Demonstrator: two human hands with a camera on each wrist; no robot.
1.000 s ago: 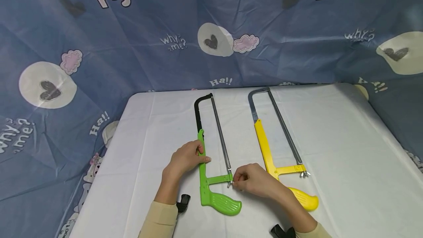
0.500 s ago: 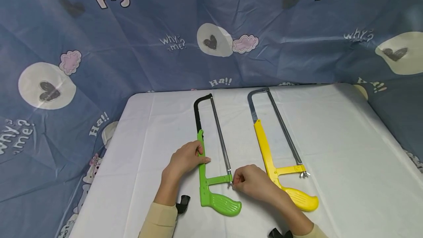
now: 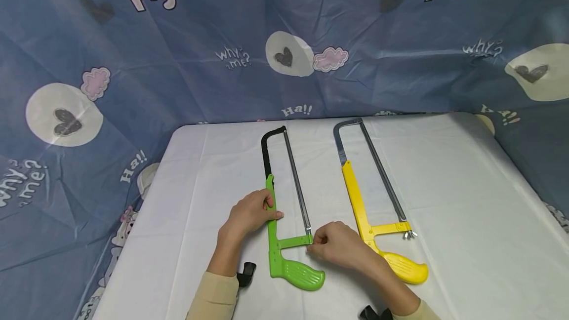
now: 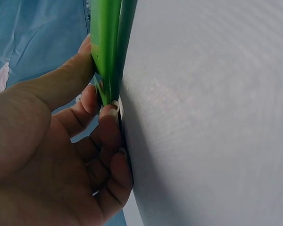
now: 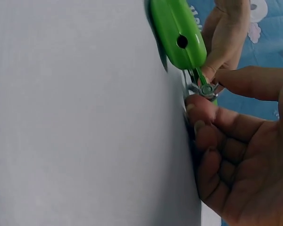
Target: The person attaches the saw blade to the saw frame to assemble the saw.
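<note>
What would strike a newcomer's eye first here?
First, the green and black hacksaw at the head view's centre, gripped by the left hand while the right hand pinches its silvery metal wing nut. Next, the yellow and grey hacksaw to its right on the white cloth, then the blue printed cloth behind.

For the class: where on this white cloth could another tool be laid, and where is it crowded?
Bare white cloth lies right of the yellow hacksaw, and left of the green hacksaw and left hand. Crowded: between the hacksaws' lower ends, where the right hand pinches the wing nut.
</note>
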